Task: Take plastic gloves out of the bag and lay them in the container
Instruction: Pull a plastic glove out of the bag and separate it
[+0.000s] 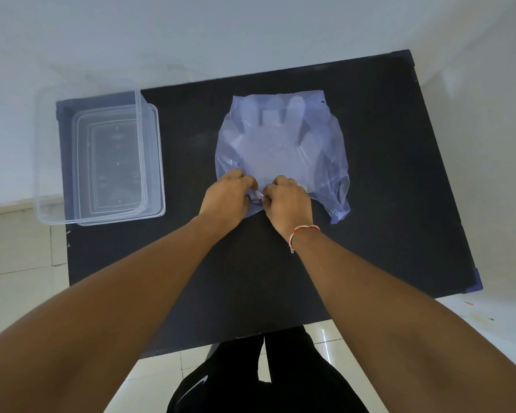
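- Thin bluish plastic bag [325, 150], table centre: gloves [268, 144] all inside.
- Left hand [225, 195], right hand [289, 204]: both pinching bag mouth, 6 o'clock edge.
- Clear rectangular plastic container [42, 162], 9 o'clock: no gloves inside.

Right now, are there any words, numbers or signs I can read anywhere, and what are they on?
No readable words or numbers.
White swoosh logo, no letters, on the black trousers.
Raised marks on the clear container floor: too faint to read.
Bag and gloves: no print visible.

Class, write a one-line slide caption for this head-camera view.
Both hands, left and right, pinch the bag's near edge; gloves inside, clear container waiting left.
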